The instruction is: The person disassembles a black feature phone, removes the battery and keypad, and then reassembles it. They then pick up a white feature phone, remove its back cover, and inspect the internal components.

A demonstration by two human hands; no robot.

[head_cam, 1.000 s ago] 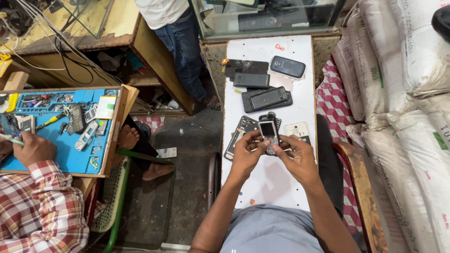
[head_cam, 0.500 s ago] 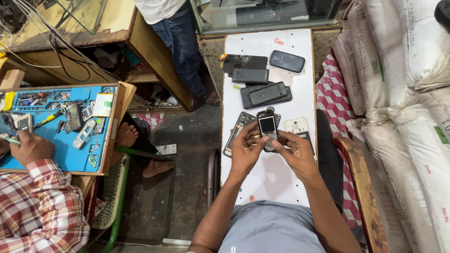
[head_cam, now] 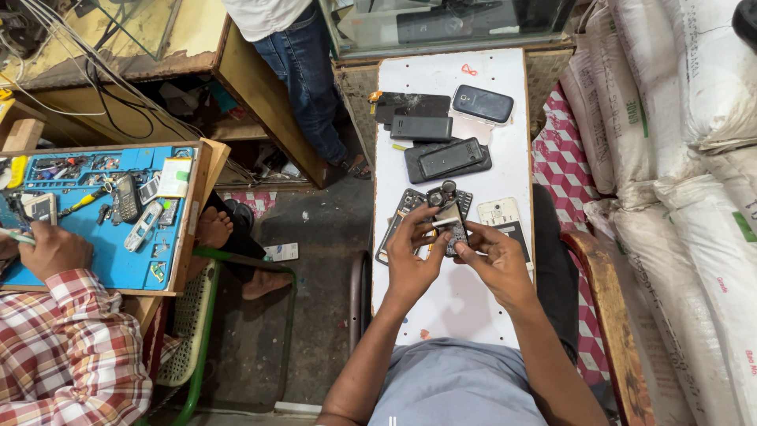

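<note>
Over a narrow white table [head_cam: 453, 304], both my hands hold one small keypad phone [head_cam: 453, 222] with its screen up. My left hand [head_cam: 412, 256] grips its left side, thumb on the top edge. My right hand [head_cam: 497, 260] pinches its lower right side. Under the hands lie a dark phone frame [head_cam: 397, 219] and a white phone back cover [head_cam: 498, 211]. Farther up the table rest several dark phones: a flat black one [head_cam: 421, 128], a stacked pair [head_cam: 446, 159] and a rounded dark blue one [head_cam: 482, 103].
At the left a person in a checked shirt [head_cam: 67, 355] works at a blue tray [head_cam: 118, 252] of phones and tools. A person in jeans [head_cam: 303, 71] stands at the top. White sacks [head_cam: 694, 205] line the right. A glass cabinet [head_cam: 441, 24] stands behind the table.
My hands have kept hold of the small phone and turned it slightly, fingers shifting along its edges. The other phones have not moved.
</note>
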